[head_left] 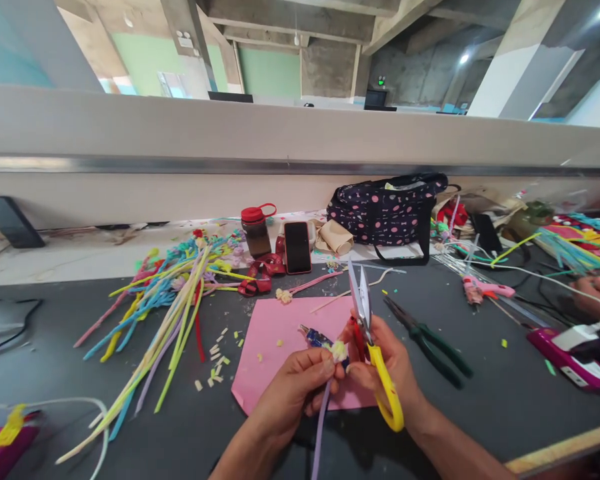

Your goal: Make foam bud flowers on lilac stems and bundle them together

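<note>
My left hand (300,383) is closed, pinching a lilac pipe-cleaner stem (321,427) just under its small pale-yellow fluffy flower (339,351). In my right hand (393,363) are scissors (386,387) with yellow and red on the handles, blades pointing up and slightly apart. The right fingertips come close to the flower; whether they touch it I cannot tell. Both hands hover over a pink sheet (275,333). Lying on that sheet, partly behind my fingers, is a blue pen-like tool (316,337). Dark-green-handled pliers (430,343) rest right of my right hand.
Pipe cleaners (155,313) lie bundled at left, beside small clippings (215,360). Behind stand a red-lidded bottle (256,233), a phone (298,247) and a patterned bag (380,213). A pink glue gun (487,289), cables and another person's hand (597,303) are at right.
</note>
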{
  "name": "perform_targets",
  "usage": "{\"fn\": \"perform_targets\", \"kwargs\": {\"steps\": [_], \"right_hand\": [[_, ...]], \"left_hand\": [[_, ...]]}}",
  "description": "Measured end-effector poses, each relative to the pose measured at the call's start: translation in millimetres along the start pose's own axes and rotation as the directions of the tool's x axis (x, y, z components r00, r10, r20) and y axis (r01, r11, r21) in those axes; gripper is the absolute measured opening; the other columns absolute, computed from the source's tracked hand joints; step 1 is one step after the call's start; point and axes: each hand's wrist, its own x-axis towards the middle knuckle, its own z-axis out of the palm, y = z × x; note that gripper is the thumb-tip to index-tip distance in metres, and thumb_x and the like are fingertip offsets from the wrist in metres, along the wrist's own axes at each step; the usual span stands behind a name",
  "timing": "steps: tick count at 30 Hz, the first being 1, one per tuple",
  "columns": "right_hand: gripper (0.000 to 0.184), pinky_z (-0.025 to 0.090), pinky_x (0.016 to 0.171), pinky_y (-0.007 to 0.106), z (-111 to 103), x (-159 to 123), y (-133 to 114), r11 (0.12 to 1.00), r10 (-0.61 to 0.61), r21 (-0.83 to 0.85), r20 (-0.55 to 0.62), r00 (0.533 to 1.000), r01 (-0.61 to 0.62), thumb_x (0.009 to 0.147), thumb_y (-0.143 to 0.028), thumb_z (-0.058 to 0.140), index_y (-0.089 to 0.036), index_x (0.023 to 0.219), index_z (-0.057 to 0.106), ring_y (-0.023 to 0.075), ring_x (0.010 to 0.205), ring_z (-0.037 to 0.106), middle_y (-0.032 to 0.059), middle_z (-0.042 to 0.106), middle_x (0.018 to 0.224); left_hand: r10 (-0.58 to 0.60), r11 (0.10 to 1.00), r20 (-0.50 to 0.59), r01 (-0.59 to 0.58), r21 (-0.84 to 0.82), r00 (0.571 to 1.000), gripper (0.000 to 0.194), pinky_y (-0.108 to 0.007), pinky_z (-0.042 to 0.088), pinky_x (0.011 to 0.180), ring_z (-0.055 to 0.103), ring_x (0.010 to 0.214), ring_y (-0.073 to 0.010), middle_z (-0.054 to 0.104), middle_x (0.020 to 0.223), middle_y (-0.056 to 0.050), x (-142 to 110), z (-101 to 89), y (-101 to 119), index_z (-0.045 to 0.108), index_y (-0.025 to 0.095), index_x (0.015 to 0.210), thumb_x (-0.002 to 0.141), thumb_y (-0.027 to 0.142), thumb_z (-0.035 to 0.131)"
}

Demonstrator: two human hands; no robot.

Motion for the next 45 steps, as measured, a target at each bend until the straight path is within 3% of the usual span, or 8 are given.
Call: {"fn": "perform_targets", "kwargs": {"steps": [7, 15, 20, 25, 33, 37, 45], "right_hand": [[0.052, 0.046, 0.060, 0.019, 0.2, -1.3, -1.2, 1.000, -0.018, -0.021, 0.029, 0.999, 0.018, 0.071, -0.029, 0.070, -0.029, 0.117, 0.046, 0.0095, 0.069, 0.053, 0.0011, 0.057, 0.090], [0.050, 0.046, 0.070, 0.024, -3.2, -4.5, 1.8, 0.991, -0.027, -0.132, 0.027, 0.999, 0.030, 0.073, -0.029, 0.067, -0.027, 0.118, 0.045, 0.0145, 0.081, 0.054, 0.0035, 0.055, 0.096], [0.051, 0.045, 0.072, 0.027, -3.7, -6.1, 2.3, 0.981, -0.083, -0.170, 0.040, 0.996, 0.089, 0.076, -0.037, 0.063, -0.026, 0.121, 0.042, 0.0177, 0.086, 0.054, 0.0055, 0.055, 0.099], [0.055, 0.046, 0.072, 0.029, -2.5, -9.1, 3.9, 0.974, -0.040, -0.218, 0.108, 0.993, 0.063, 0.078, -0.039, 0.060, -0.025, 0.125, 0.038, 0.0185, 0.085, 0.054, 0.0068, 0.054, 0.102], [0.055, 0.045, 0.082, 0.032, -3.6, -9.4, 10.5, 0.951, 0.004, -0.308, 0.131, 0.991, 0.036, 0.079, -0.031, 0.059, -0.026, 0.128, 0.035, 0.0210, 0.097, 0.053, 0.0081, 0.053, 0.108], [0.052, 0.045, 0.083, 0.030, -0.3, -7.7, 9.8, 0.907, 0.038, -0.420, 0.147, 0.988, 0.027, 0.079, -0.028, 0.059, -0.026, 0.127, 0.037, 0.0184, 0.092, 0.056, 0.0063, 0.054, 0.107], [0.051, 0.046, 0.081, 0.027, 0.2, -5.8, 12.8, 0.877, 0.027, -0.478, 0.164, 0.986, 0.056, 0.079, -0.026, 0.057, -0.026, 0.127, 0.037, 0.0169, 0.090, 0.057, 0.0046, 0.056, 0.105]], "left_hand": [[-0.033, 0.996, 0.034, 0.030, 0.086, 0.999, 0.023, -0.016, 0.017, 0.035, 0.031, 0.036, -0.0012, 0.054, 0.054, 0.001, -0.5, 3.3, 0.0, 0.062, 0.011, 0.069, 0.073, 0.033, 0.063], [-0.021, 0.999, 0.028, 0.019, 0.048, 0.999, 0.024, -0.015, 0.018, 0.034, 0.033, 0.034, -0.0011, 0.057, 0.056, 0.000, 0.6, -0.5, -2.4, 0.061, 0.011, 0.071, 0.072, 0.034, 0.065], [0.047, 0.997, -0.011, -0.048, -0.060, 0.999, 0.027, -0.016, 0.017, 0.032, 0.034, 0.032, -0.0018, 0.056, 0.051, 0.000, -0.2, -5.8, -1.6, 0.060, 0.011, 0.068, 0.068, 0.037, 0.068], [0.090, 0.991, -0.064, -0.096, -0.097, 0.994, 0.025, -0.016, 0.017, 0.031, 0.035, 0.032, -0.0022, 0.055, 0.054, 0.001, -3.0, -6.3, 4.6, 0.059, 0.011, 0.069, 0.073, 0.036, 0.063], [0.177, 0.967, -0.128, -0.197, -0.163, 0.976, 0.024, -0.016, 0.015, 0.035, 0.032, 0.034, -0.0011, 0.050, 0.054, 0.002, -5.5, -3.6, 11.2, 0.054, 0.013, 0.067, 0.077, 0.034, 0.058], [0.230, 0.943, -0.135, -0.256, -0.215, 0.964, 0.021, -0.016, 0.015, 0.035, 0.031, 0.036, -0.0023, 0.048, 0.056, 0.003, -6.4, -1.6, 12.6, 0.051, 0.014, 0.067, 0.080, 0.031, 0.052], [0.256, 0.923, -0.186, -0.297, -0.244, 0.948, 0.018, -0.016, 0.019, 0.035, 0.033, 0.037, -0.0030, 0.046, 0.056, 0.003, -6.1, 1.5, 16.7, 0.050, 0.014, 0.066, 0.078, 0.027, 0.052]]}}
